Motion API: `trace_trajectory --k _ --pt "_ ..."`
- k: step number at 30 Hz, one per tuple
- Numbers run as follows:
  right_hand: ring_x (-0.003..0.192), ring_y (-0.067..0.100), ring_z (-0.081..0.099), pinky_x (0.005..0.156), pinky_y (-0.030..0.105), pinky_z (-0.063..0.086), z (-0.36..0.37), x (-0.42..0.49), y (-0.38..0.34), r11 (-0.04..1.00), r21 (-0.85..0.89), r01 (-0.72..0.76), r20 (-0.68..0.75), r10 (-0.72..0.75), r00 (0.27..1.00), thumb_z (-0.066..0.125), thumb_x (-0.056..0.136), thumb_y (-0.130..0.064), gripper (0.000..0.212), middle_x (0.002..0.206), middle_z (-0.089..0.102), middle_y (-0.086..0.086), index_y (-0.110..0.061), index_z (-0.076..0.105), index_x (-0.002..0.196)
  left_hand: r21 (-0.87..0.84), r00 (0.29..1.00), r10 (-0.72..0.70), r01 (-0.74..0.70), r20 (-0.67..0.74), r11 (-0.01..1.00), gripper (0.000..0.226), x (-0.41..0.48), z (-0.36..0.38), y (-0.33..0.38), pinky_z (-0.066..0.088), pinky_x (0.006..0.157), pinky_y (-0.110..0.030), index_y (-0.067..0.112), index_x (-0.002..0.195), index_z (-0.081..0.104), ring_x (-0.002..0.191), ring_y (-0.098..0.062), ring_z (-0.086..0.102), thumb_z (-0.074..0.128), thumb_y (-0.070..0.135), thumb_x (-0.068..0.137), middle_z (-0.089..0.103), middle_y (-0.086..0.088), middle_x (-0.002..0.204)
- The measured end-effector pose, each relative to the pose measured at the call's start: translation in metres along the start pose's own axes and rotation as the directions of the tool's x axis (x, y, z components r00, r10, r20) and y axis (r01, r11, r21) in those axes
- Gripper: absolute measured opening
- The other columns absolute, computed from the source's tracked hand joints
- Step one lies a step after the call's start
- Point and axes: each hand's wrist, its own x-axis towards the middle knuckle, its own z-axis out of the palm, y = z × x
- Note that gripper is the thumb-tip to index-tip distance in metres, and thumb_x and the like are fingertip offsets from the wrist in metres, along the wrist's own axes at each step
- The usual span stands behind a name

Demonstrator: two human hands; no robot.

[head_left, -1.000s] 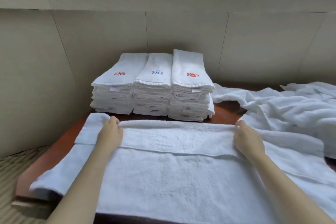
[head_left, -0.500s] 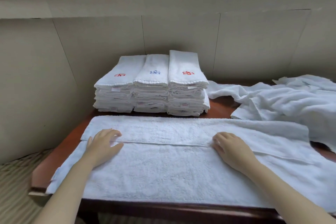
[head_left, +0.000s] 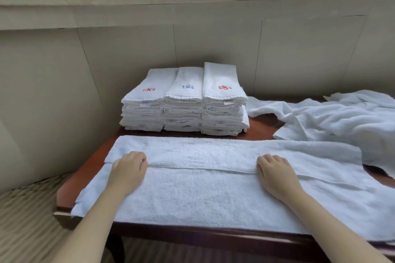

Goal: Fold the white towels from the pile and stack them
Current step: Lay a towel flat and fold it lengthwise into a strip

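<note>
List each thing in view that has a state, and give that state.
towel, flat across the table, far long edge folded over to the middle.
left hand, fingers bent onto the flap's edge; pinching or pressing unclear.
right hand, likewise bent onto the flap's edge.
folded towels, three neat stacks side by side.
pile, loose, crumpled, unfolded.
</note>
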Motion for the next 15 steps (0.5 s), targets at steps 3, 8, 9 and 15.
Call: trace_trajectory --k 3,8,9,15 --pt "0.127 0.019 0.039 0.107 0.032 0.027 -0.007 -0.006 -0.014 0.997 -0.001 0.072 0.115 -0.071 0.991 0.03 0.099 -0.039 0.031 0.137 0.045 -0.002 -0.025 0.048 0.12 -0.057 0.967 0.049 -0.036 0.25 0.998 0.047 -0.017 -0.008 0.011 0.024 0.113 -0.038 0.031 0.139 0.04 0.142 -0.016 0.025 0.035 0.052 0.097 0.027 0.006 0.153" --pt "0.147 0.015 -0.001 0.117 0.035 -0.002 -0.024 -0.045 -0.044 0.871 0.306 0.383 0.336 -0.476 0.813 0.028 0.084 -0.076 0.072 0.159 0.006 -0.008 -0.041 0.018 0.146 -0.09 0.801 0.439 -0.444 0.406 0.892 0.085 -0.066 -0.008 0.039 -0.003 0.116 -0.026 0.048 0.147 0.014 0.144 0.001 -0.005 0.026 0.086 0.073 -0.002 0.022 0.155" --pt "0.147 0.015 -0.008 0.117 0.037 -0.006 -0.024 -0.052 -0.046 0.852 0.308 0.424 0.355 -0.516 0.779 0.029 0.079 -0.081 0.08 0.159 0.0 -0.008 -0.044 0.01 0.147 -0.074 0.788 0.473 -0.486 0.395 0.871 0.086 -0.072 -0.008 0.041 -0.005 0.115 -0.026 0.049 0.146 0.013 0.142 0.002 -0.008 0.03 0.087 0.07 -0.005 0.024 0.153" --pt "0.144 0.007 0.007 0.114 0.018 0.003 -0.032 -0.068 -0.044 0.826 0.358 0.436 0.289 -0.542 0.789 0.051 0.086 -0.058 0.059 0.155 0.018 -0.014 -0.036 0.034 0.138 -0.041 0.725 0.685 -0.684 0.068 0.728 0.049 -0.096 -0.024 0.041 0.053 0.087 -0.025 0.031 0.12 0.065 0.115 -0.012 0.061 0.05 0.057 0.081 0.063 0.007 0.126"
